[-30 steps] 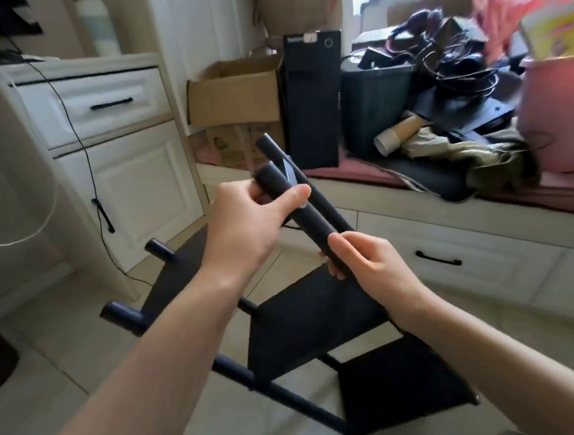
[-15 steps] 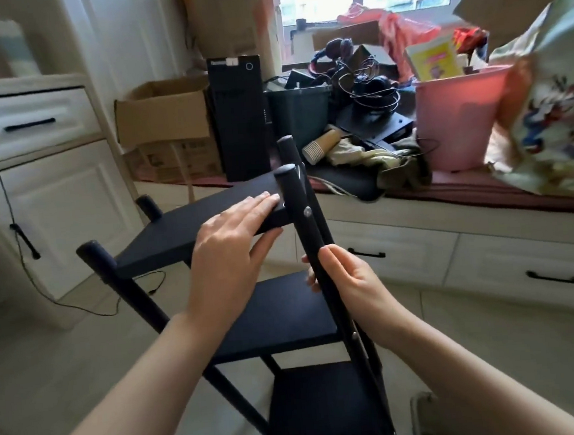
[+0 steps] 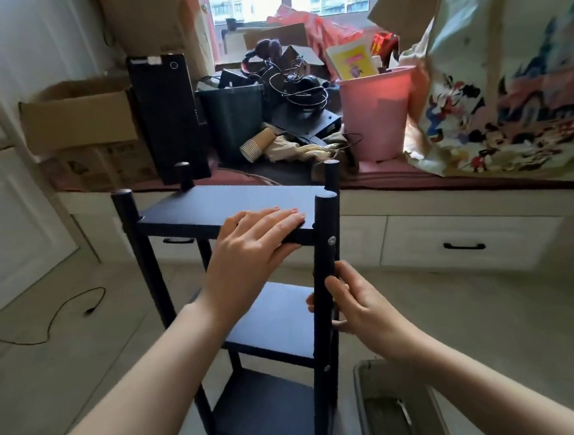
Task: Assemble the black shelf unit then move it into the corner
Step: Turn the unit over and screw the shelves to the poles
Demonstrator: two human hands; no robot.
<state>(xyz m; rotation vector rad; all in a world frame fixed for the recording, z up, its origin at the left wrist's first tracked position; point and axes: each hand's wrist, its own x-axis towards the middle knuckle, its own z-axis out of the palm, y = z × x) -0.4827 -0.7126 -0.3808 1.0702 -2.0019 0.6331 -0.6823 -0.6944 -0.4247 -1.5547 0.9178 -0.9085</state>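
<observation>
The black shelf unit [image 3: 188, 208] stands upright on the tiled floor in front of me, with three boards between four round posts. My left hand [image 3: 253, 240] lies over the near edge of the top board, fingers on top and thumb under the edge. My right hand [image 3: 350, 298] grips the near right post [image 3: 323, 221] just above the middle board [image 3: 279, 317]. A silver screw head shows on that post below the top board.
A window bench behind the shelf carries cardboard boxes [image 3: 78, 117], a black computer tower [image 3: 167, 117], a dark bin [image 3: 233, 115], a pink bucket [image 3: 373, 111] and a printed bag [image 3: 508, 79]. White drawers [image 3: 459, 241] run below. A cable [image 3: 63, 314] lies on the floor at left, a grey tray [image 3: 393, 408] at lower right.
The shelf unit has swung from lying tilted to standing upright on the floor. My left hand moved from a post end onto the top board; my right hand stayed on the post.
</observation>
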